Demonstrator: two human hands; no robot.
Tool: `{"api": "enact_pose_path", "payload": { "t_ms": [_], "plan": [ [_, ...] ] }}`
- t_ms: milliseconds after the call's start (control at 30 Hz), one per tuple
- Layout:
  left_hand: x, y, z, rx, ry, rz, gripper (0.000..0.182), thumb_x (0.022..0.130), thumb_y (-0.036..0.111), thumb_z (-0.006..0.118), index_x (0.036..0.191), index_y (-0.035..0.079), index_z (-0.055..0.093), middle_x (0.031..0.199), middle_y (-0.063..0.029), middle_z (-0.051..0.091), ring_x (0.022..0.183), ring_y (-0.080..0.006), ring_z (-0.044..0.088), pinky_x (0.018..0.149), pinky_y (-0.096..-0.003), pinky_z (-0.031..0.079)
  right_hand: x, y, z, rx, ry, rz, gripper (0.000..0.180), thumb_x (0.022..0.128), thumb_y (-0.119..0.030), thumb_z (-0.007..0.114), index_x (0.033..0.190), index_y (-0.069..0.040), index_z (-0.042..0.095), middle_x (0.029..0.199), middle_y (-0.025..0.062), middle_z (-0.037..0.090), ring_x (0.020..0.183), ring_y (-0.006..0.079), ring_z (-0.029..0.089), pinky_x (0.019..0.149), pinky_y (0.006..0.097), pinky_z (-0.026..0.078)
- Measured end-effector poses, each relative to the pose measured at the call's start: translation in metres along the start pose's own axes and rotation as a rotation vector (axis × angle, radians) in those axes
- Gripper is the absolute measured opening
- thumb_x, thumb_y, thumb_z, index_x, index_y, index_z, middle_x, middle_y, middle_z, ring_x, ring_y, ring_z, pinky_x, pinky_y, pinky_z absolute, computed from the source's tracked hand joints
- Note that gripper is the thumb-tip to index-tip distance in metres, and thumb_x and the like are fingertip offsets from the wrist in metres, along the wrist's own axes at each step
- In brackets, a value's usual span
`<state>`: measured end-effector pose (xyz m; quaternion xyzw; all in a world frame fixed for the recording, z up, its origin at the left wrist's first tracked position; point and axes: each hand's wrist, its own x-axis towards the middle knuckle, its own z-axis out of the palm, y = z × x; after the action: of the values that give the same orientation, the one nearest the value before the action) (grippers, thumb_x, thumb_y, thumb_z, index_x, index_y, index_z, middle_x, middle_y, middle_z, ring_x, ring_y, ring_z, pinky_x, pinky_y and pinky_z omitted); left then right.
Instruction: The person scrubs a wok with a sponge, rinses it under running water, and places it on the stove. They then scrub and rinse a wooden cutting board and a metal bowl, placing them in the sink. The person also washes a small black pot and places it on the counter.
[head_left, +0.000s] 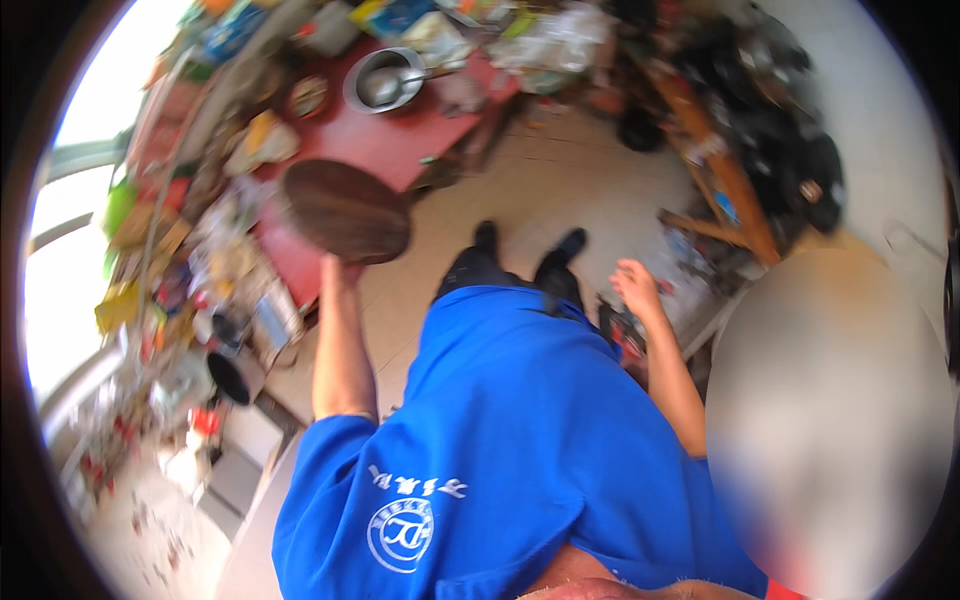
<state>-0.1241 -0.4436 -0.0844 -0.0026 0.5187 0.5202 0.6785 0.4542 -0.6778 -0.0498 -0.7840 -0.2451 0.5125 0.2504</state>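
Observation:
My left hand (343, 268) grips the near edge of a round dark-brown wooden board (346, 210). The board is tilted and shows its broad face, and most of my fingers are hidden by it. Beyond it is a red tabletop (352, 146), whose near corner it partly covers. My right hand (636, 285) hangs out at my right side over the floor, holding nothing, with its fingers loosely curled and apart.
A metal pot (385, 80) with a ladle-like utensil stands on the red table. Clutter of bags and packages (240, 262) runs along the window side. Dark pans (821, 184) hang by a wooden frame (716, 165) at right. A blurred oval hides the lower right.

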Motion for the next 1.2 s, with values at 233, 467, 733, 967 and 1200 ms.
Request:
{"api": "enact_pose_path", "payload": {
  "t_ms": [233,467,733,967,1200],
  "plan": [
    [0.109,0.026,-0.111,-0.39,-0.076,-0.13,0.027,0.101,0.024,0.052,0.11,0.006,0.069,0.095,-0.0067,0.072,0.076,-0.0158,0.066,0.067,-0.0309,0.056,0.017,-0.05,-0.071,-0.263,0.231,0.027,0.032,0.092,-0.022,0.063,0.118,-0.004,0.065,0.097,0.0127,0.076,0.091,0.0234,0.073,0.082,0.0364,0.055],
    [0.09,0.008,-0.113,0.04,0.548,-0.154,0.046,0.108,0.026,0.031,0.147,0.004,0.043,0.128,-0.0162,0.068,0.105,-0.0248,0.07,0.086,-0.0383,0.059,0.017,-0.074,-0.191,0.472,0.344,0.14,0.034,0.101,-0.032,0.057,0.12,-0.004,0.057,0.107,0.014,0.072,0.08,0.0215,0.07,0.064,0.0329,0.056],
    [0.058,-0.003,-0.025,0.495,0.235,-0.097,0.046,0.106,0.039,0.046,0.141,0.009,0.048,0.141,-0.0153,0.06,0.116,-0.029,0.065,0.088,-0.0382,0.058,0.1,-0.137,-0.351,1.125,0.542,-0.096,0.065,0.1,-0.045,0.061,0.139,0.0,0.036,0.124,0.026,0.063,0.096,0.0356,0.069,0.075,0.0418,0.057],
    [-0.035,-0.176,0.073,1.03,0.025,-0.444,0.032,0.105,0.027,0.047,0.128,0.008,0.056,0.103,-0.0108,0.073,0.086,-0.0218,0.071,0.067,-0.0302,0.054,0.196,-0.126,-0.45,1.546,0.441,-0.11,0.032,0.098,-0.021,0.062,0.118,-0.001,0.048,0.105,0.0198,0.066,0.091,0.0354,0.069,0.071,0.0431,0.058],
    [-0.085,-0.222,0.125,1.148,-0.091,-0.563,0.042,0.106,0.032,0.051,0.136,0.003,0.052,0.117,-0.0182,0.072,0.09,-0.0231,0.072,0.071,-0.0311,0.057,0.183,-0.125,-0.466,1.372,0.473,-0.12,0.01,0.091,-0.008,0.057,0.083,-0.005,0.052,0.067,0.0072,0.054,0.056,0.0205,0.056,0.05,0.0362,0.05]
  ]
}}
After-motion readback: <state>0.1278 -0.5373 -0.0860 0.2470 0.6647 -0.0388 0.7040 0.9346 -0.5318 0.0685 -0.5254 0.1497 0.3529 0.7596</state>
